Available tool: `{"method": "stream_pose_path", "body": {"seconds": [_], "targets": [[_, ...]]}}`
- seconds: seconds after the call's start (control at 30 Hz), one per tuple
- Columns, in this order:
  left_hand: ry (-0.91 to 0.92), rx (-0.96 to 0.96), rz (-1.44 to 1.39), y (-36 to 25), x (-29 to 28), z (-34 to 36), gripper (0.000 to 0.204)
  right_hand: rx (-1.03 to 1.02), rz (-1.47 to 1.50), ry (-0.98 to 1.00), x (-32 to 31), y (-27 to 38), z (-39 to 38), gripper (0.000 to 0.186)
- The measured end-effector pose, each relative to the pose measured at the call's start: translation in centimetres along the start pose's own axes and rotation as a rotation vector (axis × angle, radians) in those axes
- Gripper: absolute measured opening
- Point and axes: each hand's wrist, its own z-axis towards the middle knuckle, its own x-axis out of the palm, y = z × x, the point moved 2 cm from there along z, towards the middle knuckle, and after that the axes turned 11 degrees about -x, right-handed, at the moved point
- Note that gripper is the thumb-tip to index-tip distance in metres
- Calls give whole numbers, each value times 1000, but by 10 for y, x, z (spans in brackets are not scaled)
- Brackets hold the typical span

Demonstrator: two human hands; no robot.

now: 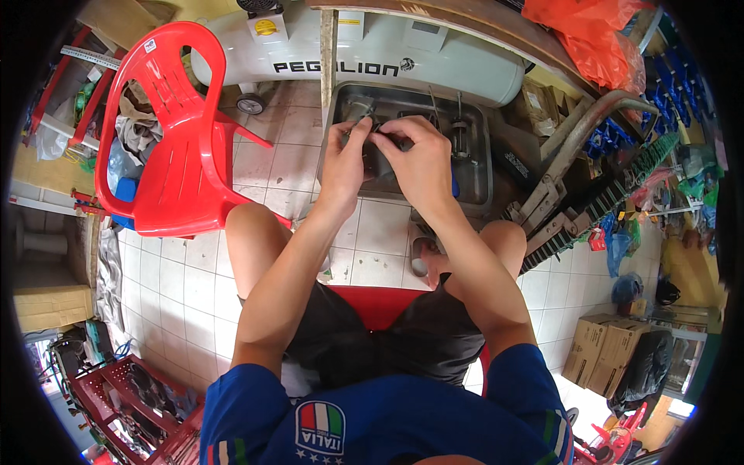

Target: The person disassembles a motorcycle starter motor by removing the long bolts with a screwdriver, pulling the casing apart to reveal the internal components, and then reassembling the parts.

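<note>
My left hand [346,159] and my right hand [415,155] meet over a shallow metal tray [474,194] on the tiled floor. Both have their fingers closed round a small dark metal part [374,128], mostly hidden by fingers and too small to make out. Inside the tray, thin rods or tools [459,124] stand and lie toward the back and right, and a blue handle [455,182] shows just past my right wrist.
A red plastic chair [163,201] stands left. Behind the tray lie a large grey tank [480,66] and a wooden bench edge [322,43]. Metal machinery [546,201] is close on the right, cardboard boxes [597,349] lower right, a red rack [132,395] lower left.
</note>
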Motion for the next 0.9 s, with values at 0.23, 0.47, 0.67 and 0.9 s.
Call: {"method": "stream_pose_path", "body": {"seconds": [0.23, 0.47, 0.67, 0.9], "targets": [[22, -92, -98, -4, 1, -5, 39, -128, -74, 43, -2, 3, 0, 15], [32, -94, -120, -8, -3, -4, 39, -147, -47, -34, 1, 0, -1, 15], [65, -101, -115, -15, 1, -13, 39, -110, 48, -6, -2, -1, 2, 16], [73, -99, -115, -18, 1, -15, 44, -175, 35, -2, -2, -1, 3, 15]]}}
